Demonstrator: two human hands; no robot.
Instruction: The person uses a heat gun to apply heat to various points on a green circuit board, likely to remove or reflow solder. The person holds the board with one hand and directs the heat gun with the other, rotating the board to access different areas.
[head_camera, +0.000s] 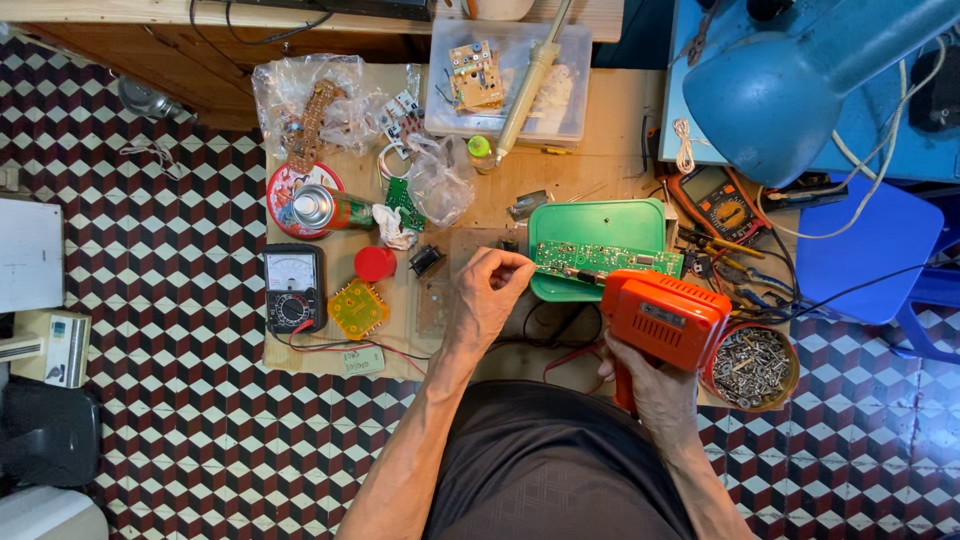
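My left hand (487, 297) pinches the left end of a long green circuit board (607, 260) that lies across a green plastic lid (597, 222). My right hand (655, 385) grips the handle of an orange pistol-shaped soldering gun (662, 318). Its front end points at the board's lower edge, close to my left fingers. Both hands work over a low wooden table (610, 110) just in front of my lap.
A black analog multimeter (293, 287), yellow part (357, 309), red cap (375, 264) and spray can (330, 208) lie left. A round tin of screws (750, 366) sits right, beside a second meter (725, 205), pliers and wires. A clear tray (508, 75), blue lamp (790, 85) and blue stool (868, 250) stand behind.
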